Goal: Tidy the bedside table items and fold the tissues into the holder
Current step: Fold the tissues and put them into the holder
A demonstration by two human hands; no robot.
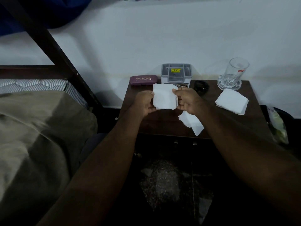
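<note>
A white tissue (pixel 164 98) is held up between both hands above the dark bedside table (pixel 159 123). My left hand (pixel 144 101) pinches its left edge and my right hand (pixel 189 100) pinches its right edge. Just behind it stands the grey-and-white holder (pixel 176 72), its top divided into compartments, with a yellow sticker. A loose tissue (pixel 192 122) lies under my right wrist near the table's front edge. A stack of folded tissues (pixel 232 101) rests on the right side of the table.
A maroon spectacle case (pixel 144 79) lies left of the holder by the wall. A black round object (pixel 201 86) sits right of the holder. A clear glass (pixel 232 74) stands on a glass coaster at the back right. A bed (pixel 37 128) is at left, a bin (pixel 278 126) at right.
</note>
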